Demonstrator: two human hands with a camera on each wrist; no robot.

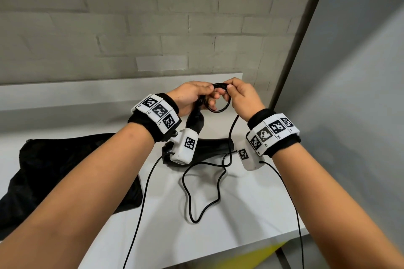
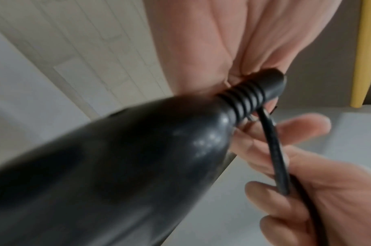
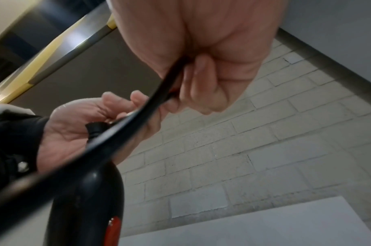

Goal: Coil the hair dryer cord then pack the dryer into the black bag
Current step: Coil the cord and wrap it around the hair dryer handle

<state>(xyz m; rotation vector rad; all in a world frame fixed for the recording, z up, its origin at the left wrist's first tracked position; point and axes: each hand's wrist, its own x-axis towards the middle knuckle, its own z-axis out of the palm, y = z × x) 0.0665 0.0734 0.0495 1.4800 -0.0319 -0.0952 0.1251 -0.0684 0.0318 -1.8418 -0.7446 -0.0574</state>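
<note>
Slack cord [image 1: 197,192]: laid in loose bends on the table [image 1: 251,214], below and nearer than the fingers.
Bag [image 1: 65,172]: spread flat on the table, below the left forearm.
Dryer [image 1: 196,120]: raised by its handle end, just under the left fingers; its body is near the table.
Left hand [image 1: 192,96]: the coil [image 1: 218,99] is pinched between thumb and fingers.
Right hand [image 1: 242,96]: fingers curled, the coil's other side pinched.

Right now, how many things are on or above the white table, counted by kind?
Hair dryer: 1
Cord: 1
Black bag: 1
Hands, left hand and right hand: 2
Total: 5
</note>
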